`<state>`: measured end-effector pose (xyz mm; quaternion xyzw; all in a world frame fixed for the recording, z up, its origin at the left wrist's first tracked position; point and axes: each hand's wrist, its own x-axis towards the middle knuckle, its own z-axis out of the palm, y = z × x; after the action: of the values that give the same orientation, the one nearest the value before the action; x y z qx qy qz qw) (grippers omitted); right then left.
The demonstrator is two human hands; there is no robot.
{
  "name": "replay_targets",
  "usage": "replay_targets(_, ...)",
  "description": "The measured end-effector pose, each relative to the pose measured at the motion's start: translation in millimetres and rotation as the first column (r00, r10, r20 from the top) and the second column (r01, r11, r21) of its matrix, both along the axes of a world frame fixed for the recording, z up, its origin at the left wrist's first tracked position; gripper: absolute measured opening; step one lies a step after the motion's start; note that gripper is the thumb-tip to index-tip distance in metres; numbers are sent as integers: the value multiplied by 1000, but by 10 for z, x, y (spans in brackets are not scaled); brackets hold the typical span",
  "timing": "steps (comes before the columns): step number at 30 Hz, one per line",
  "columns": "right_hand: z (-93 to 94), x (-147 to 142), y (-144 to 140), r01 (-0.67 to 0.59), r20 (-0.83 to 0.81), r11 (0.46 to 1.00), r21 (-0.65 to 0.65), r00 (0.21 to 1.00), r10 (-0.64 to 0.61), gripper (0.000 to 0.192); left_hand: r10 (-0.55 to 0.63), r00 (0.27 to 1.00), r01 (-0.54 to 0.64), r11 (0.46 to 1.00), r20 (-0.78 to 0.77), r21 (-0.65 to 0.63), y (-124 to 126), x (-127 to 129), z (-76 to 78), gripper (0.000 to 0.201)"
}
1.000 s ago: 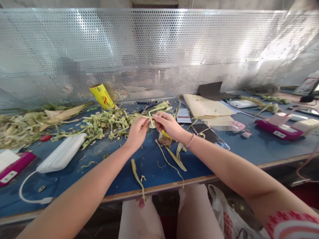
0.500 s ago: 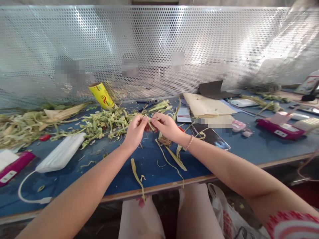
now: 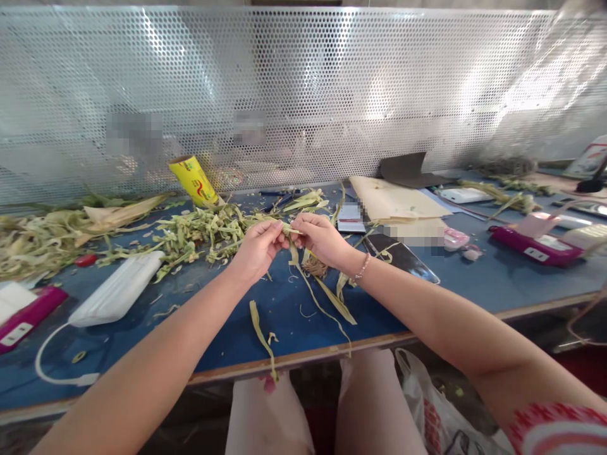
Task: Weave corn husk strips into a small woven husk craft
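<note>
Hands meet over the blue table (image 3: 474, 287): left hand (image 3: 256, 249) and right hand (image 3: 322, 239) both pinch one pale husk strip (image 3: 294, 243), seemingly mid-split (shredded heap (image 3: 199, 234) behind, whole husks (image 3: 42, 237) left).

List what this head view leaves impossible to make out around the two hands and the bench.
- Leaf strip: its pinched part is hidden by left hand and right hand.
- Labels on mesh screen: blurred.
- Pink box: cut off by the left edge.
- Card: print blurred.
</note>
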<state>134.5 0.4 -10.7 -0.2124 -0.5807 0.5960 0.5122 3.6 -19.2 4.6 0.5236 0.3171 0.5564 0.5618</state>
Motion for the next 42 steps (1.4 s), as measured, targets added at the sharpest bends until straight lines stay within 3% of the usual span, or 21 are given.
replay_targets(7, 24, -17, -28, -4, -62, 998, -64, 998, 0, 17, 10, 1000, -9, 1000, 15, -20, -7, 0, -7, 21)
replay_targets(12, 8, -9, -6, 31, -4, 999, -8, 1000, -31, 24, 19, 998, -17, 999, -57, 37, 9, -18, -22, 24)
replay_targets(16, 3, 7, -3, 35, 136, 994, 100, 990, -49, 33, 181, 949, -125, 967, -259, 221, 35, -72, -42, 28)
replay_targets(19, 12, 15, -14, 81, 252, 975, 209, 958, -134, 31, 287, 893, -176, 932, -348, 318, 40, -82, -47, 29)
replay_targets(22, 17, 22, -13, 114, 300, 951, 287, 932, -202, 24, 136, 971, -120, 988, -198, 92, 35, -45, -44, 33)
replay_targets(25, 18, 29, -6, 102, 335, 945, 310, 919, -209, 18, 22, 993, -37, 991, -114, -128, 32, -11, -42, 34)
replay_targets(27, 21, 31, -7, 90, 365, 950, 299, 909, -201, 17, 39, 990, -55, 992, -136, -113, 36, -7, -48, 34)
replay_targets(32, 33, 23, -19, 71, 398, 961, 266, 900, -176, 16, 160, 964, -148, 987, -215, 68, 68, -22, -80, 36)
replay_targets(38, 54, 50, -8, 11, 438, 967, 253, 890, -124, 13, 118, 974, -118, 993, -194, 16, 80, -13, -90, 35)
replay_targets(42, 110, 134, 15, -83, 585, 967, 241, 807, -76, 13, 184, 960, -171, 982, -210, 78, 97, -58, -91, 35)
